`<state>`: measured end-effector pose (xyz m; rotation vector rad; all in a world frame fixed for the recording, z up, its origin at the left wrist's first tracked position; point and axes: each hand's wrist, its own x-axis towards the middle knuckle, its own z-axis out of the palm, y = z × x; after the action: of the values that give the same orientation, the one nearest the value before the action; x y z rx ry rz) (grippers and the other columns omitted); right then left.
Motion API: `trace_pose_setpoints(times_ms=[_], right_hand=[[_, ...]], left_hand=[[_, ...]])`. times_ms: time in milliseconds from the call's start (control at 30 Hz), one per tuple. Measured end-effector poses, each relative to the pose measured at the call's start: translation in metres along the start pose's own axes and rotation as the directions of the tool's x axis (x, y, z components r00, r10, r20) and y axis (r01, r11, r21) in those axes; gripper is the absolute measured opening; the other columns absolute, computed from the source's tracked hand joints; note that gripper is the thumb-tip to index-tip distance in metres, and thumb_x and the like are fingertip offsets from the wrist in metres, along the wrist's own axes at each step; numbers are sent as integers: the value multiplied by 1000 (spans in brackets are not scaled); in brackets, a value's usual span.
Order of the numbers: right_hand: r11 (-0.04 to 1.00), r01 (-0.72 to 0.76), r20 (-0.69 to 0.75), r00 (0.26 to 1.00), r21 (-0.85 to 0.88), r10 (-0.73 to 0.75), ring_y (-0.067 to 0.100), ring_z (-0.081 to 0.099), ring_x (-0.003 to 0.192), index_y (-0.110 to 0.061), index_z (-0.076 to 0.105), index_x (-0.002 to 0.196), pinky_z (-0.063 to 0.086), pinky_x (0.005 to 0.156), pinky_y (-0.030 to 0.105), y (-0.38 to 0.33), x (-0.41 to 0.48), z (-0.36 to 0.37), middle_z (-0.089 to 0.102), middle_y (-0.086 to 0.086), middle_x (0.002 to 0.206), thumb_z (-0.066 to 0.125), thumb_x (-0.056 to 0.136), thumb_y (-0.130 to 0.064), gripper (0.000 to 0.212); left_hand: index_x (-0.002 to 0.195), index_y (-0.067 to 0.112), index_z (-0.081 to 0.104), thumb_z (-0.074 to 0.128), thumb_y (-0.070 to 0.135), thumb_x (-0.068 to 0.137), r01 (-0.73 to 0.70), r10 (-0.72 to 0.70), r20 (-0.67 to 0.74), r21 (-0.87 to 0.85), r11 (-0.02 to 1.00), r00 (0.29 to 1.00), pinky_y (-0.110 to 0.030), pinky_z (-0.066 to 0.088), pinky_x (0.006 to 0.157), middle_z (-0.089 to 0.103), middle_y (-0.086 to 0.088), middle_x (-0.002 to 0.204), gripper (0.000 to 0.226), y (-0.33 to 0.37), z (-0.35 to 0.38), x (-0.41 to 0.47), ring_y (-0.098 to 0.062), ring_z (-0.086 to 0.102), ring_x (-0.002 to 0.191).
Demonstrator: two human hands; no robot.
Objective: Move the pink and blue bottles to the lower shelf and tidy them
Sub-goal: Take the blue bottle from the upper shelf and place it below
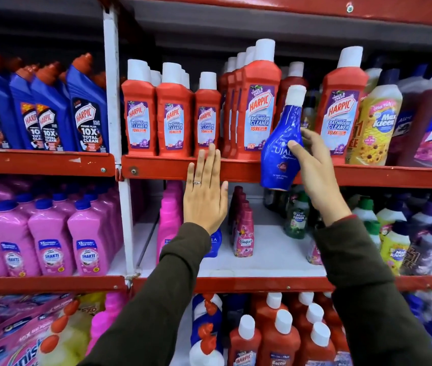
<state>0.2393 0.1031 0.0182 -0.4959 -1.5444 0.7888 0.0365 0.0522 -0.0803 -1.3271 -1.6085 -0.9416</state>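
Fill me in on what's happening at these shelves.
A person is restocking. The right hand grips a blue bottle with a white cap, tilted in front of the upper shelf's red edge. The left hand is open and flat, holding nothing. On the lower shelf a pink bottle already stands, with bare space beside it.

Red shelves (pixel 156 169) carry upright cleaner bottles (pixel 258 107).

Left hand (pixel 205 192) flat, fingers spread; right hand (pixel 315 170) seemingly gripping.

Ujala bottle (pixel 280 149) right of Harpic bottles (pixel 172 112), perhaps touching upper shelf (pixel 156 169).
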Motion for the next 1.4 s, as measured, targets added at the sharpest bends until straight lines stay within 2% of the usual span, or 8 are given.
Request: trace_pose_setpoints(times_ms=[67, 200, 267, 367, 467, 700, 867, 1400], right_hand=[[1000, -1, 18, 1000, 18, 1, 4, 62, 105, -9, 54, 136, 50, 89, 14, 14, -24, 6, 64, 2, 125, 56, 98, -9, 37], [999, -42, 80, 996, 25, 40, 20, 63, 120, -15, 54, 134, 50, 102, 34, 50, -76, 21, 64, 8, 134, 58, 97, -10, 38], [998, -62, 105, 993, 7, 61, 23, 62, 123, -13, 54, 135, 50, 104, 36, 71, -100, 30, 64, 9, 134, 58, 98, -10, 37], [992, -116, 155, 980, -46, 121, 13, 61, 122, -16, 53, 136, 52, 99, 30, 103, -128, 43, 63, 3, 135, 59, 99, -13, 38], [983, -178, 199, 963, -42, 183, -7, 61, 113, -26, 54, 132, 53, 87, 12, 131, -142, 57, 63, -2, 133, 60, 99, -16, 35], [955, -286, 300, 907, -73, 295, 20, 59, 129, -12, 51, 138, 56, 86, 10, 187, -142, 94, 60, 8, 139, 63, 97, -10, 43], [952, -286, 334, 891, -108, 306, 17, 55, 130, -13, 50, 138, 50, 83, -1, 208, -139, 109, 57, 7, 142, 62, 96, -6, 44], [958, -260, 332, 899, -123, 287, 9, 53, 128, -17, 45, 145, 47, 81, -3, 214, -142, 108, 54, 3, 147, 62, 97, -13, 51]], left_hand=[[161, 9, 5, 26, 27, 103, 2, -2, 16, -25, 1000, 1000, -38, -5, 129, 5, -6, 171, 64, -2, 2, -17, -18, -7, 158], [161, 10, 5, 28, 25, 101, 34, -29, 76, -66, 997, 997, -35, -9, 128, 4, -6, 171, 66, -9, 11, -64, -17, -9, 158], [161, 10, 5, 31, 25, 100, 48, -39, 119, -72, 996, 992, -36, -9, 128, 1, -4, 170, 68, -14, 17, -92, -17, -8, 158], [161, 8, 7, 31, 26, 101, 95, -85, 216, -37, 995, 973, -38, -6, 129, 1, -7, 171, 68, -22, 29, -131, -21, -2, 159], [161, 7, 10, 31, 30, 101, 123, -118, 309, 5, 992, 944, -41, 3, 129, 4, -9, 170, 68, -26, 40, -163, -23, 5, 158], [159, 4, 16, 27, 37, 101, 167, -175, 462, 58, 984, 869, -47, 18, 127, 11, -13, 168, 67, -32, 59, -192, -29, 16, 156], [159, 1, 15, 27, 36, 101, 177, -204, 482, 101, 979, 852, -48, 25, 125, 15, -19, 168, 68, -34, 65, -196, -30, 16, 156], [158, 0, 7, 27, 34, 102, 136, -176, 463, 121, 983, 869, -47, 24, 125, 17, -21, 167, 68, -34, 63, -198, -32, 20, 155]])
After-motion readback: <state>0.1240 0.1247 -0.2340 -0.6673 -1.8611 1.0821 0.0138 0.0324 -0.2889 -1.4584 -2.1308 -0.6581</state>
